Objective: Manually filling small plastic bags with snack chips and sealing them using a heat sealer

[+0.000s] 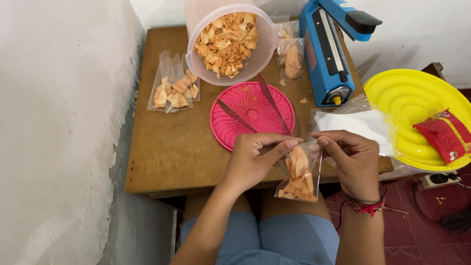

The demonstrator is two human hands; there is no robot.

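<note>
Blue shorts [275,244] and the person's knees fill the bottom of the view, under the near edge of the tabletop [174,150]. Left hand [252,159] and right hand [353,158] hold a small clear bag of chips [300,175] between them, just off the tabletop edge and above the lap; fingers of each hand are pinched on the bag's open top, one hand per side, mouth stretched between them. Bag hangs upright, about half full. On the tabletop behind: pink lid [252,113] with two red tongs [273,103] lying across it, a tilted tub of chips [229,41] resting against the wall, two filled bags [174,89] to its left, further filled bags [291,58] between tub and blue heat sealer [328,48]. A stack of empty clear bags [355,124] lies right of the hands; a yellow lid [410,98] carries a red packet [446,135]. Risk, as judged: bag is held over the lap, not over the tabletop, so a slipped pinch on either side would tip chips onto the shorts or floor. Crumbs caught in the mouth could spoil a seal. Tilted tub looks prone to sliding if the tabletop is knocked.
</note>
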